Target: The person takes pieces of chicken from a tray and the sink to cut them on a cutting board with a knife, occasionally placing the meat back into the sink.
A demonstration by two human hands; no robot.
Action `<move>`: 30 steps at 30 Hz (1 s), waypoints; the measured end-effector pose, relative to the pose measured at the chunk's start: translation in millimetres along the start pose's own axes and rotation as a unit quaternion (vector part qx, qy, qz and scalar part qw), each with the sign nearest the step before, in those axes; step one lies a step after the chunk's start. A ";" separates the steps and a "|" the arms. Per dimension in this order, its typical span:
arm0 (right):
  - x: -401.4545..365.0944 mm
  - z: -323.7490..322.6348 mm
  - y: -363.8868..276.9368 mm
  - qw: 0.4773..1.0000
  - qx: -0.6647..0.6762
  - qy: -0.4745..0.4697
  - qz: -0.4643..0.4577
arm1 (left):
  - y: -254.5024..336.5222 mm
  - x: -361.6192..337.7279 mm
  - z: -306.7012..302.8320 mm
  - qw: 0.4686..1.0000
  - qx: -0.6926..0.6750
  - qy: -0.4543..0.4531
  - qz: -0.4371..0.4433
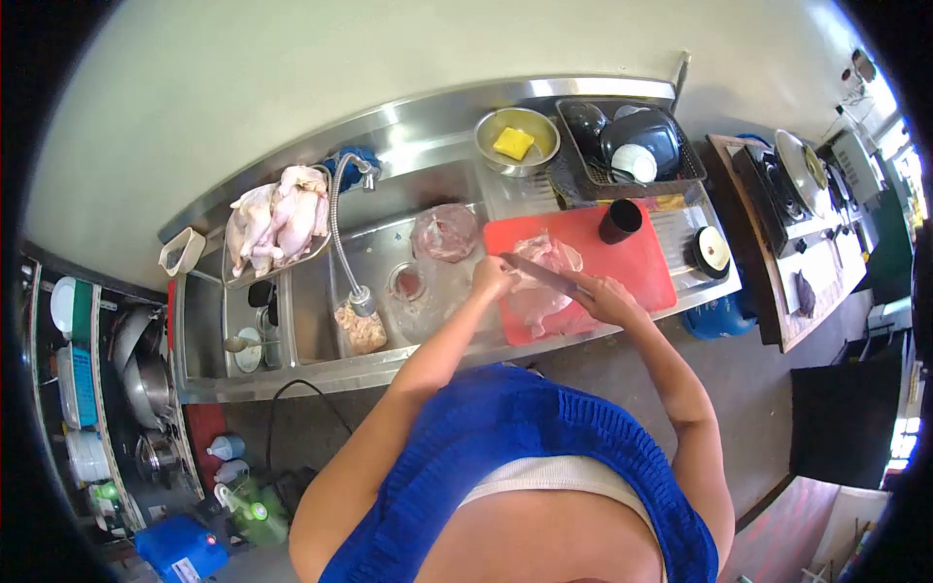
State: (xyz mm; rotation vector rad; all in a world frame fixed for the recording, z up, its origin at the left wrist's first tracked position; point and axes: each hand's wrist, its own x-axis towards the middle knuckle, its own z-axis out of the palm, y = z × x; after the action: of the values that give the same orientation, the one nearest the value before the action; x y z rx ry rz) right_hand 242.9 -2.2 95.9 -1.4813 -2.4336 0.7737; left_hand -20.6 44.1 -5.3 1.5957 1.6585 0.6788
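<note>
My right hand is wrapped round the handle of a kitchen knife. Its blade points left and lies across raw chicken on a red cutting board. At the board's left edge, my left hand has its fingers closed on the chicken close to the knife tip. The exact grip of those fingers is partly hidden. A black cup stands on the board beyond my right hand.
Whole raw chickens fill a tray at the left of the sink. A flexible faucet arches over the basin, where a bag of meat lies. Behind the board are a metal bowl and a dish rack. A stove stands right.
</note>
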 end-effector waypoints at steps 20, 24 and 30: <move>74.4 -38.9 20.2 0.981 0.002 -0.189 -0.051 | 27.9 -15.8 -11.4 0.993 -0.048 0.009 0.105; 89.2 -14.5 27.6 0.968 -0.061 -0.114 -0.213 | 38.5 -15.9 -20.2 0.989 -0.025 0.011 0.145; 52.4 -61.2 11.6 0.960 0.097 -0.256 0.051 | 14.7 -12.7 -13.0 0.985 -0.013 0.046 0.166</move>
State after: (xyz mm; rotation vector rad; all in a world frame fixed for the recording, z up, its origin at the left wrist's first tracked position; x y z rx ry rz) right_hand 251.9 67.9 136.1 -1.4790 -2.5308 1.5378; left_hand -22.3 34.3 15.9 1.8676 1.4522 0.9503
